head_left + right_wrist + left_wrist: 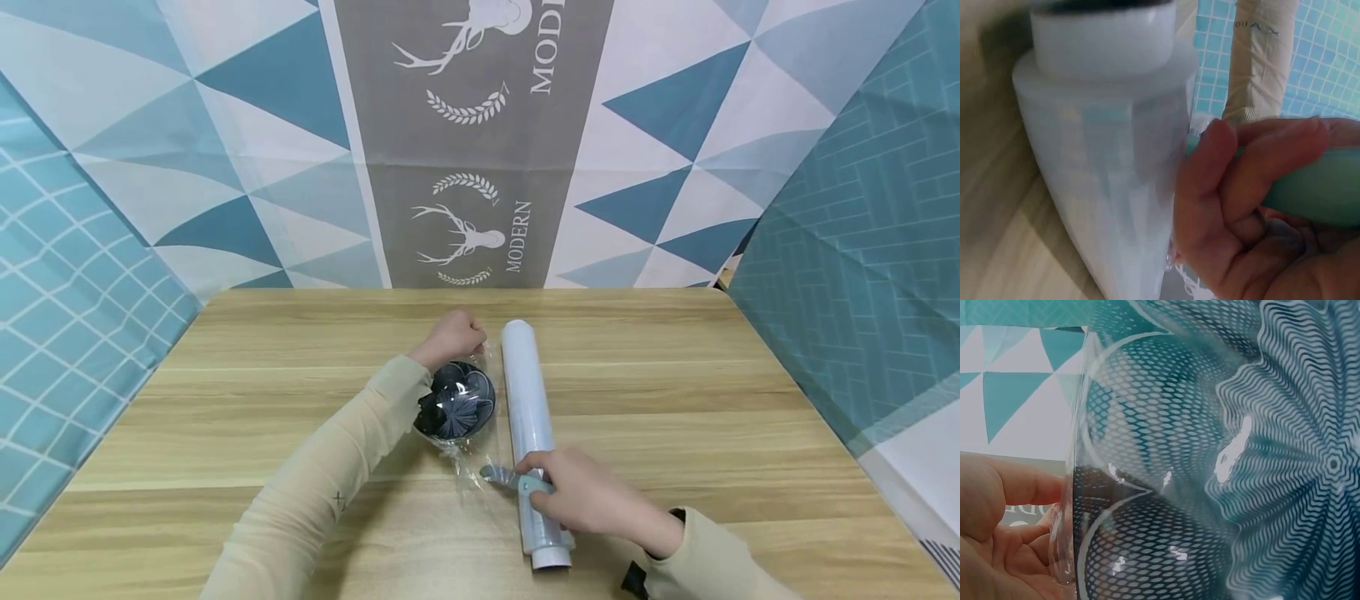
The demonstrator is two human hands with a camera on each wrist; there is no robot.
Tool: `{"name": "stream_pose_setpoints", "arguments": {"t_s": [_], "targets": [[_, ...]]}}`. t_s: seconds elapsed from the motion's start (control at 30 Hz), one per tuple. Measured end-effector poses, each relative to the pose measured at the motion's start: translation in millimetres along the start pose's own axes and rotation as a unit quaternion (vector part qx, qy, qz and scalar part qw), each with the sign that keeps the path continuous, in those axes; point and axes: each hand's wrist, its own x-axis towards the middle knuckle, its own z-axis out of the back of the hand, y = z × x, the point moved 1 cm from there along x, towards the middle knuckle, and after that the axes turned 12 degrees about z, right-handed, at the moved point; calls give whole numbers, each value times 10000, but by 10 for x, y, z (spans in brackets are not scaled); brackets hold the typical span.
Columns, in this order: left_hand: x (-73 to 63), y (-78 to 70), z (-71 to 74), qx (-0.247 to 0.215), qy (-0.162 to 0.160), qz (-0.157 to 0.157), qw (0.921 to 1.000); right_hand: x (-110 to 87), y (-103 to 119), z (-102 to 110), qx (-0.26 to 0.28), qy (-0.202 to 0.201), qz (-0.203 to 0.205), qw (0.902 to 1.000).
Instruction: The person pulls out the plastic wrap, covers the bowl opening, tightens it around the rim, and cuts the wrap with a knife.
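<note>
A dark blue patterned bowl (463, 408) sits mid-table under clear cling film (487, 446), which has glossy highlights. The film reaches from the bowl toward a long white cling film roll (527, 387) on its right. Beyond the bowl, my left hand (452, 335) pinches the film's edge; in the left wrist view its fingers (1032, 487) are against the film beside the petal pattern. My right hand (585, 492) grips a pale green knife handle (1322, 187) over the roll's near end. The knife blade (498, 476) points left, at the film.
The roll and bowl lie on a light wood table (300, 333). Patterned cloth (465, 150) hangs behind the table, with blue tiled-pattern sheets (67, 275) at the sides. A small black object (635, 578) shows beside the right sleeve.
</note>
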Motion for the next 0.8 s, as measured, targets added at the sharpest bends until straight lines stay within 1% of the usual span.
{"name": "stream_pose_setpoints", "arguments": {"t_s": [0.17,0.43,0.53,0.6,0.7,0.77,0.8], "targets": [[-10,-23,22,-39,-28,-35,10000,-74,22,-48,161,22,74,9998],[-7,-26,42,25,-41,-99,9999,-180,55,-102,-180,-20,202,9996],[-4,-23,39,45,-77,-96,9999,-221,62,-149,-212,-17,208,9996],[2,-17,28,55,-67,-48,10000,-257,58,-193,-53,107,24,9999],[-2,-8,10,82,0,28,10000,-307,40,-254,338,346,-245,9985],[-9,-6,2,119,22,52,9999,-329,28,-286,496,480,-371,9969],[-15,-8,1,143,13,40,9999,-335,19,-294,498,499,-345,9969]]}}
